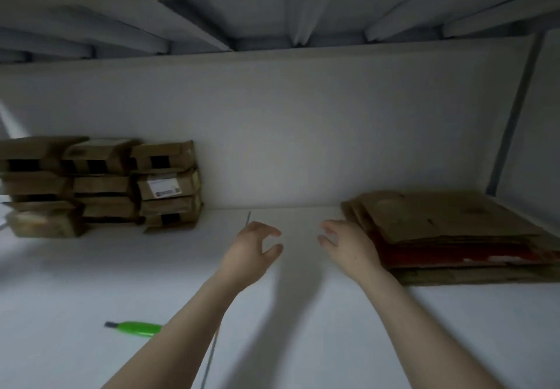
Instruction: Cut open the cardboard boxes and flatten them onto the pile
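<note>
Several closed cardboard boxes [103,182] are stacked against the wall at the back left of the white table [303,313]. At the right lies a pile of flattened cardboard [448,225], with a red sheet showing in it. A green-handled cutter [138,328] lies on the table at the near left, partly hidden behind my left forearm. My left hand [251,252] hovers over the middle of the table with fingers loosely curled, holding nothing. Beside the pile's left edge, my right hand [348,246] is also empty, its fingers relaxed.
A white wall [303,131] closes off the back of the table, with a shelf or beams above. A thin seam runs down the tabletop near my left arm. A grey post [512,116] stands at the far right.
</note>
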